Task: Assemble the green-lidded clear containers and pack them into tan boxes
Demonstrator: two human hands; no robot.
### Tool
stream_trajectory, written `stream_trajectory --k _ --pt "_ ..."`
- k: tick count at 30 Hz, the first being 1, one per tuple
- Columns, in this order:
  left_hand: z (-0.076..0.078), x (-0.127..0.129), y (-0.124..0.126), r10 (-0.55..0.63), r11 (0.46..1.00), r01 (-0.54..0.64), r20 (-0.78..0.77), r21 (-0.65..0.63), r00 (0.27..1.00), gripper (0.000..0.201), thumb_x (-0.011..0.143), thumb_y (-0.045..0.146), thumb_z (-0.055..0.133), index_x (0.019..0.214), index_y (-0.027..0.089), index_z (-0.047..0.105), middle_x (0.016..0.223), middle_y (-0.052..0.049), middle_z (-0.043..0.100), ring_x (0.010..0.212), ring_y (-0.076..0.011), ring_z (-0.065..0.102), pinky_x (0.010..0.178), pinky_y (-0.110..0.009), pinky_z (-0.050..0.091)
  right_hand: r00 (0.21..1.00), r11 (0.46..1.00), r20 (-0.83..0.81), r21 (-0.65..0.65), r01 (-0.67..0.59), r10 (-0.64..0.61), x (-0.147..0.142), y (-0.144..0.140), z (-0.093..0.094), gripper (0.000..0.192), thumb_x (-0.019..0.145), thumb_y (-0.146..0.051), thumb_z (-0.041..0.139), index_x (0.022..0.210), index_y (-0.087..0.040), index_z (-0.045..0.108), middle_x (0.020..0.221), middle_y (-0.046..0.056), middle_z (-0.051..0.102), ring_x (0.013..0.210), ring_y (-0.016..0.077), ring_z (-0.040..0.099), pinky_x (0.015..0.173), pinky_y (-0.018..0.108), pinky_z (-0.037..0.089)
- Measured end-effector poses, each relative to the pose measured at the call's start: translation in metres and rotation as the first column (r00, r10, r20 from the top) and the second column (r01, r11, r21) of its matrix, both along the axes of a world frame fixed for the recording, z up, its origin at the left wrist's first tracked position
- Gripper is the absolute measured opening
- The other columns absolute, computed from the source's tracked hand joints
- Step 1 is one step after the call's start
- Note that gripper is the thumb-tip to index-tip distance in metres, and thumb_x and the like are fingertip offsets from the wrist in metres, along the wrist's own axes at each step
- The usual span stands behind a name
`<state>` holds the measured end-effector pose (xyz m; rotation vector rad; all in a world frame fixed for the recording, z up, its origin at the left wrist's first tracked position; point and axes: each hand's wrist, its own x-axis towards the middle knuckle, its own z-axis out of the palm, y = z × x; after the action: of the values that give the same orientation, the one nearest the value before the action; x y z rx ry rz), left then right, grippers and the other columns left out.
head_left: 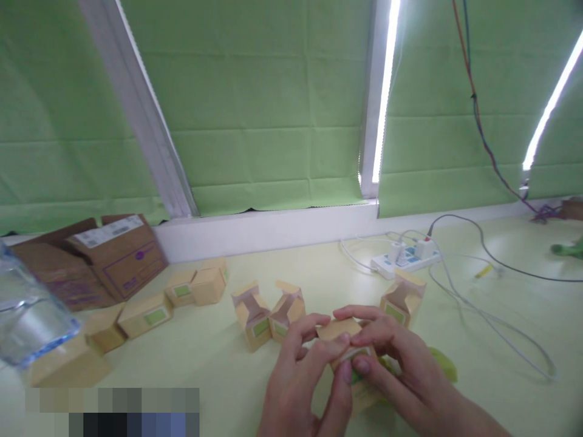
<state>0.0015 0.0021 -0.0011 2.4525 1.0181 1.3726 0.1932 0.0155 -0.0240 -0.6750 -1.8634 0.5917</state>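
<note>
Tan card is forming a small box [339, 331] that is sitting between the two hands, right of centre over the near part of the desk [214, 370]. The left hand [305, 376] is gripping it from the left and the right hand [405, 364] from the right, each grip being closed on the box with the thumb pressing near its front. Something green [443, 365] is peeking out beside the right hand. Beyond the hands, two open boxes [254, 318] are standing side by side, and another open box [401, 300] is standing behind the right hand. Farther left, closed boxes [146, 315] are lining up near a brown carton [130, 258]. A power strip [405, 264] is lying toward the back, while green blinds [268, 109] are hanging behind.
</note>
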Motion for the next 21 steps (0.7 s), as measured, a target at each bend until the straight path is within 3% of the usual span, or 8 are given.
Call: stream_trajectory --k 3,5,7,9,13,17,21 --pt "0.001 0.002 -0.002 0.092 0.996 -0.091 0.088 -0.019 0.992 0.035 0.090 0.012 0.056 0.123 0.025 0.061 0.131 -0.011 0.060 0.124 -0.0244 0.058 0.096 -0.034 0.052 0.996 0.996 -0.064 -0.063 0.061 -0.065 0.000 0.003 -0.001 0.016 0.100 -0.022 0.054 0.113 -0.030 0.055 0.142 0.010 0.052 0.117 0.0217 0.062 0.078 0.028 0.060" --pt "0.001 0.002 -0.001 0.175 0.984 -0.165 0.201 -0.067 0.964 0.031 0.093 0.016 0.053 0.121 0.025 0.061 0.129 -0.011 0.061 0.125 -0.0251 0.056 0.093 -0.035 0.051 0.980 0.987 -0.139 -0.093 0.132 -0.144 0.001 0.008 -0.001 0.012 0.100 -0.026 0.055 0.111 -0.029 0.053 0.150 0.011 0.045 0.119 0.0227 0.061 0.078 0.028 0.061" --pt "0.003 -0.002 0.001 0.237 0.969 -0.207 0.283 -0.132 0.929 0.023 0.094 0.018 0.050 0.112 0.023 0.063 0.115 -0.008 0.066 0.112 -0.0235 0.062 0.085 -0.033 0.052 0.954 0.971 -0.208 -0.151 0.187 -0.216 0.003 0.015 0.002 0.017 0.100 -0.030 0.055 0.116 -0.030 0.051 0.152 0.011 0.043 0.121 0.0237 0.060 0.085 0.032 0.060" --pt "0.004 -0.007 0.004 0.271 0.957 -0.221 0.303 -0.190 0.914 0.019 0.094 0.015 0.047 0.099 0.022 0.064 0.094 -0.004 0.068 0.088 -0.0199 0.066 0.075 -0.030 0.051 0.950 0.952 -0.177 -0.216 0.216 -0.255 0.005 0.022 0.007 0.027 0.099 -0.034 0.056 0.125 -0.030 0.049 0.145 0.011 0.051 0.117 0.0242 0.063 0.091 0.038 0.059" --pt "0.006 -0.013 0.004 0.214 0.965 -0.176 0.195 -0.195 0.957 0.028 0.088 0.004 0.040 0.077 0.021 0.059 0.069 0.000 0.062 0.066 -0.0160 0.061 0.063 -0.026 0.046 0.956 0.945 0.131 -0.169 0.281 -0.261 0.004 0.036 0.025 0.037 0.094 -0.035 0.060 0.129 -0.027 0.051 0.125 0.010 0.063 0.113 0.0275 0.063 0.096 0.045 0.054" --pt "-0.002 -0.010 0.001 0.086 0.996 -0.087 -0.037 -0.028 0.996 0.028 0.082 0.001 0.041 0.076 0.020 0.060 0.074 -0.004 0.064 0.071 -0.0190 0.062 0.063 -0.027 0.044 0.903 0.944 0.299 -0.016 0.329 -0.310 -0.007 0.059 0.040 0.035 0.091 -0.026 0.059 0.125 -0.024 0.053 0.127 0.010 0.061 0.119 0.0269 0.058 0.103 0.046 0.046" --pt "-0.019 -0.010 0.007 0.021 0.998 -0.015 -0.109 0.063 0.994 0.028 0.074 -0.001 0.043 0.078 0.021 0.060 0.074 -0.004 0.063 0.069 -0.0184 0.061 0.059 -0.025 0.042 0.873 0.951 0.400 -0.013 0.310 -0.279 -0.015 0.083 0.041 0.041 0.080 -0.018 0.068 0.120 -0.022 0.057 0.114 0.007 0.068 0.108 0.0252 0.065 0.096 0.041 0.049"
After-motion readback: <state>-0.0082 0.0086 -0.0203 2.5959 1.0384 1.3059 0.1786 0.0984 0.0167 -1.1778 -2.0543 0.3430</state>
